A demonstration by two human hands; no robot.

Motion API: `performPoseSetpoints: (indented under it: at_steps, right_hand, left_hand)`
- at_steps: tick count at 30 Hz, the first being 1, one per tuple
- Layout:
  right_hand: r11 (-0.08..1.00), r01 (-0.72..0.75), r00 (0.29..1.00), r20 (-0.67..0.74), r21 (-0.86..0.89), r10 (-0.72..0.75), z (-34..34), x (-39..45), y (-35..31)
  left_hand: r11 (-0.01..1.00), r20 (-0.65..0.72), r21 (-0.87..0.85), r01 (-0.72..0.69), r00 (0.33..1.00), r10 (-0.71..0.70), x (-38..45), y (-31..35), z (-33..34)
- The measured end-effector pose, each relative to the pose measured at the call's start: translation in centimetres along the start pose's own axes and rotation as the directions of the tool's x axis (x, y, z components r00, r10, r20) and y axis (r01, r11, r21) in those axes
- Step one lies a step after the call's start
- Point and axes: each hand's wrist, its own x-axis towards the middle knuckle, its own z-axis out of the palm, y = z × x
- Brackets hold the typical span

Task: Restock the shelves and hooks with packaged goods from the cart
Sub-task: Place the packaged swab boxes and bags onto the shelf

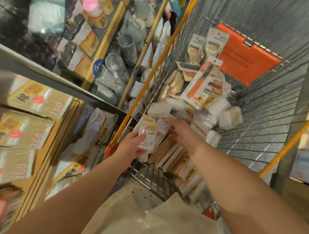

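A wire shopping cart (266, 123) with orange rails holds a heap of packaged goods. My left hand (132, 146) grips a small clear pack with an orange-and-white label (148, 135) at the cart's near left corner. My right hand (180, 131) reaches into the pile beside it, fingers on another small clear pack (162, 125); whether it holds that pack is unclear. Further back in the cart lie carded tools, one with an orange handle (200, 85). Wooden shelves (102, 43) to the left hold stocked goods.
Boxes of cotton swabs (22, 128) fill the near left shelves. Clear glass cups (117, 65) stand on a lower shelf beside the cart. The cart's orange child-seat flap (244, 54) is at its far end. A beige bag (136, 213) hangs in front of me.
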Motion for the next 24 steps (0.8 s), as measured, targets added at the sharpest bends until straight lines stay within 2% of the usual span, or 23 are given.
performPoseSetpoints:
  at_steps: [4,6,12,19,24]
  right_hand:
    - [0.997,-0.033,0.995,-0.094,-0.069,0.026,1.3,2.8,0.6]
    - [0.993,-0.034,0.995,-0.096,-0.115,0.023,0.8,4.2,1.0]
    - [0.998,-0.023,0.995,-0.099,-0.062,0.017,0.3,3.2,0.7]
    - [0.967,0.188,0.978,0.055,0.173,-0.200,-3.0,-3.4,-0.2]
    - [0.954,0.211,0.957,0.155,0.211,-0.245,-2.8,-7.8,-0.9]
  left_hand:
    - [1.000,-0.043,-0.004,0.011,0.999,-0.011,0.7,0.1,-0.4]
    - [1.000,-0.047,-0.001,0.028,0.998,-0.028,0.8,0.1,-0.3]
    - [0.999,-0.017,-0.033,0.016,1.000,-0.017,0.1,0.4,0.1]
    - [0.986,-0.032,-0.165,-0.015,0.999,0.009,-1.2,1.3,0.7]
    - [0.973,0.057,-0.216,-0.082,0.994,0.097,-2.7,1.4,2.1]
